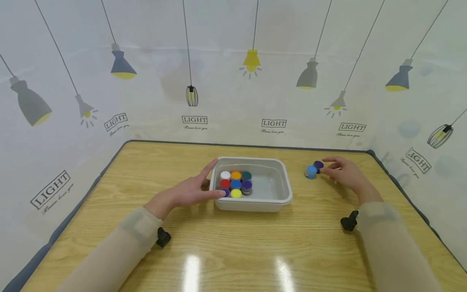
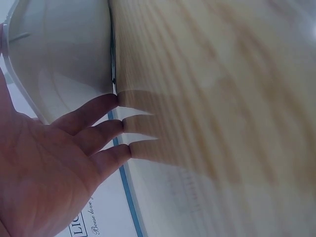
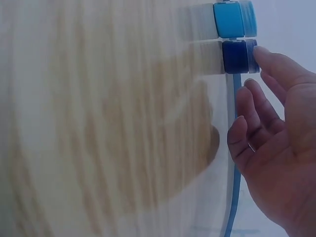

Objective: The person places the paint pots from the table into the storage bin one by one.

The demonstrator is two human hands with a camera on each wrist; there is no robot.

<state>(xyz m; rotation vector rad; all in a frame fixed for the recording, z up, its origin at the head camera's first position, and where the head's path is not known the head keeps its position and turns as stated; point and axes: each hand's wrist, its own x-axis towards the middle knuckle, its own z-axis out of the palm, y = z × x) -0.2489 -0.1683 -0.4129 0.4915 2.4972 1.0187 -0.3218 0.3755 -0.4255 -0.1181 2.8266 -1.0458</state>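
A light grey plastic tray (image 1: 270,206) stands mid-table with several small lidded paint jars in its left part. My left hand (image 1: 186,190) lies at the tray's left end, fingers spread straight along the outside. Its thumb reaches over the rim onto a purple-lidded jar (image 1: 226,193); lower fingers point toward the table in the left wrist view. On the right, my right hand (image 1: 341,173) reaches to a dark blue-purple jar (image 3: 235,57). Its thumb touches the edge of that jar's lid, and the index fingertip is hidden in the right wrist view. A light blue jar (image 1: 311,172) stands beside it.
The wooden table (image 1: 240,247) has a dark blue edge strip. Behind it and at the sides stands a pale wall covering (image 1: 226,36) printed with lamps. The tray's right half shows its bare floor (image 1: 268,184). Both wrists carry a small black device (image 1: 349,221).
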